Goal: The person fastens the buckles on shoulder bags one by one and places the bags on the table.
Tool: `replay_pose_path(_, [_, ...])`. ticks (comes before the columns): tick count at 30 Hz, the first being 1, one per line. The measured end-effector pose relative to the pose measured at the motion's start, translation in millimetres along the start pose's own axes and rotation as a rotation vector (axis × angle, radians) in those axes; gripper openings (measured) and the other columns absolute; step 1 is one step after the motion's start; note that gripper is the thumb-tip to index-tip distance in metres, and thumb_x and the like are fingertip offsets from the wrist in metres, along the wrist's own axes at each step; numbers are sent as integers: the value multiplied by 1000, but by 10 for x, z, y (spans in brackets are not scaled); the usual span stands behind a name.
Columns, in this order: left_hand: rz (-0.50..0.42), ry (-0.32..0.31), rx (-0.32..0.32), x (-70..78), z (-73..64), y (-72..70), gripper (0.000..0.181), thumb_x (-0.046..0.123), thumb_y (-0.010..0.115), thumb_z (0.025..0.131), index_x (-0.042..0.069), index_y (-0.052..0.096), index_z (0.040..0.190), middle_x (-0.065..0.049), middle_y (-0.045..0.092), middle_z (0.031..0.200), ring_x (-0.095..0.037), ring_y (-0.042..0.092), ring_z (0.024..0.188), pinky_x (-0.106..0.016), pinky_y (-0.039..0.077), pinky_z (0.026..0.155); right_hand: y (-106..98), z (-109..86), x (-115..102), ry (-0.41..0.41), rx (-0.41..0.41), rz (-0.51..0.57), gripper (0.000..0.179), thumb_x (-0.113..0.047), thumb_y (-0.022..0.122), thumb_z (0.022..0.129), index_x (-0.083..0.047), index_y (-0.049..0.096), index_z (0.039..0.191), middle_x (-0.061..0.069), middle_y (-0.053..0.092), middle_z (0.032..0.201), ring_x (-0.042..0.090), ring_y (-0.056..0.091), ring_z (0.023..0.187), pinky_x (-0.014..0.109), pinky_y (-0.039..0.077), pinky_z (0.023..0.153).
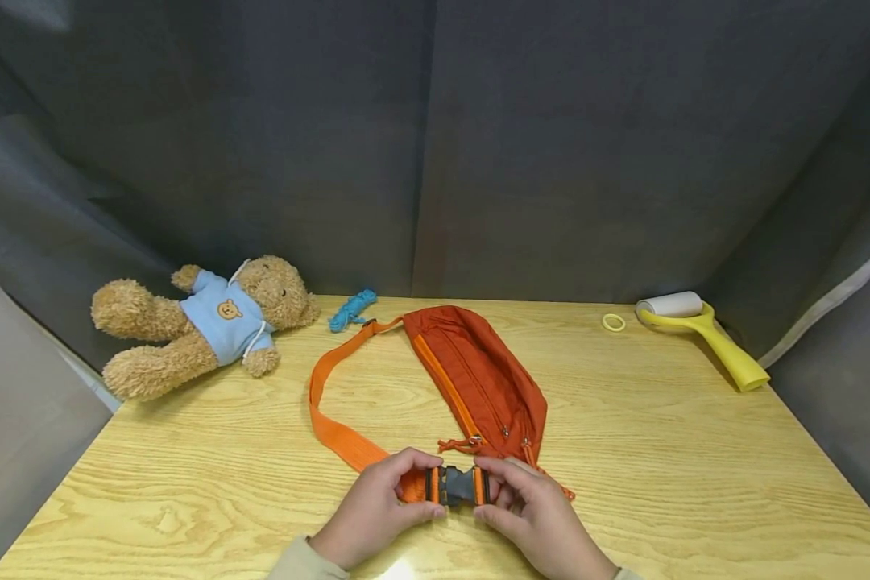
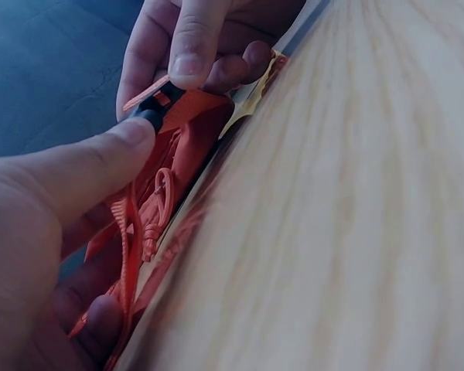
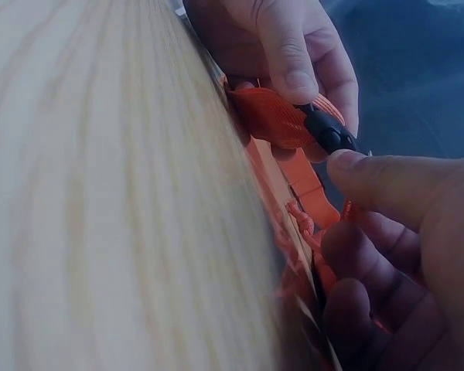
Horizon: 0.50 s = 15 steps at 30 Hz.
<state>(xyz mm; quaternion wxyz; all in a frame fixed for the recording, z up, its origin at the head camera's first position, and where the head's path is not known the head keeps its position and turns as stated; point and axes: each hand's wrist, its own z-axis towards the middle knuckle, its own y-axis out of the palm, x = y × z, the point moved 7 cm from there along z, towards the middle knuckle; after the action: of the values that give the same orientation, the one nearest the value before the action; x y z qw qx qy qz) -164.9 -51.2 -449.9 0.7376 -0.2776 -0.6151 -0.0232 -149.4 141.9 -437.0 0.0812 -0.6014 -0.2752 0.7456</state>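
Observation:
An orange-red waist bag [image 1: 478, 370] lies on the table, its orange strap [image 1: 337, 431] looping out to the left. At the near end of the bag, both hands hold a black side-release buckle [image 1: 458, 486], whose two halves sit joined in the head view. My left hand [image 1: 384, 503] pinches the buckle's left end between thumb and fingers, beside the webbing. On the other end, thumb and fingers of my right hand [image 1: 532, 511] grip the right half. Both wrist views show the buckle [image 2: 151, 112] between the two thumbs, with zip-pull cords [image 3: 300, 219] hanging near it.
A teddy bear [image 1: 228, 310] in a blue hoodie lies at the back left. Beside its head is a bundle of blue cord [image 1: 353, 310]. At the back right are a small yellow ring [image 1: 613, 322] and a yellow-handled lint roller [image 1: 725, 350]. Dark curtains [image 1: 435, 145] enclose the table.

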Motion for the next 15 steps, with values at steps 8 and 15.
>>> replay_pose_path(8, [-28,2,4,4,3,8,47,21,84,82,21,64,124,4,68,116,-9,67,94,-25,56,79,2,7,13,25,-7,9,50,-16,83,84,-11,66,130,-4,58,86,8,55,73,24,50,60])
replay_pose_path(15, [-16,6,12,-11,8,25,46,22,84,82,20,64,124,5,68,115,-9,66,96,-25,56,81,19,0,45,54,-9,27,50,-15,83,84,-9,65,131,-4,60,87,8,56,73,24,52,61])
